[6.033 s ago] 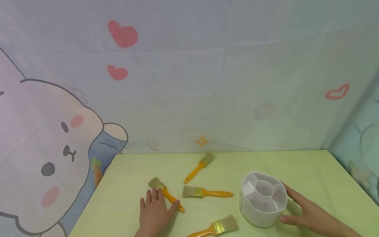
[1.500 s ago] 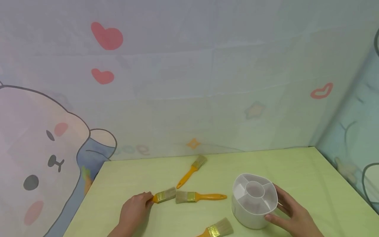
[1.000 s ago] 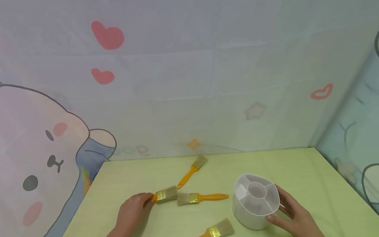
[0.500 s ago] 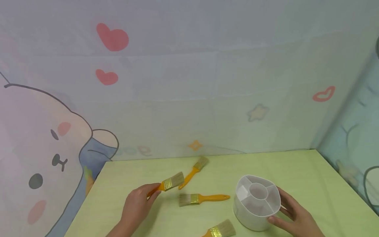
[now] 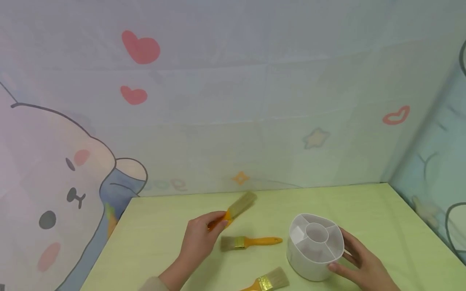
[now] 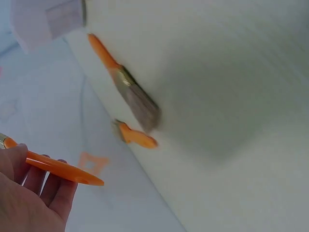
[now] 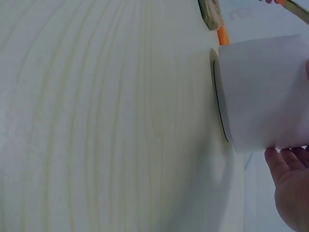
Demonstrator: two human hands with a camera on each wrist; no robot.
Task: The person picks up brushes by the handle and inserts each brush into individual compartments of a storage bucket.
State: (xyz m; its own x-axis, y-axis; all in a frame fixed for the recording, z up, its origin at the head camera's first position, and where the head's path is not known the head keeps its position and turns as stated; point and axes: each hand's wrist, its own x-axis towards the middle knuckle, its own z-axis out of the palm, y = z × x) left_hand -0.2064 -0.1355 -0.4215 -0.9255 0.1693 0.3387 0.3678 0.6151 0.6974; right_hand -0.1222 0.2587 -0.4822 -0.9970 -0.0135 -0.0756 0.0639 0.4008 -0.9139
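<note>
My left hand (image 5: 200,234) pinches a paintbrush (image 5: 240,206) by its orange handle, raised over the table with the bristles pointing up and to the right. In the left wrist view the handle (image 6: 72,172) crosses the fingers. The held brush overlaps another paintbrush lying behind it in the head view; that one's handle (image 6: 140,138) shows in the left wrist view. My right hand (image 5: 364,262) grips the side of a white divided desk organizer (image 5: 309,262), thumb in front and fingers behind. The organizer stands upright, with a round centre compartment and several outer ones.
A paintbrush (image 5: 258,241) lies crosswise between my left hand and the organizer. Another paintbrush (image 5: 271,279) lies at the front, its handle partly cut off by the frame. Behind the pale green table (image 5: 349,202) hangs a printed cloth (image 5: 218,81).
Earlier my left hand lay over a paintbrush on the table; it has since grasped the handle, lifted the brush and carried it right and away. My right hand has stayed at the organizer.
</note>
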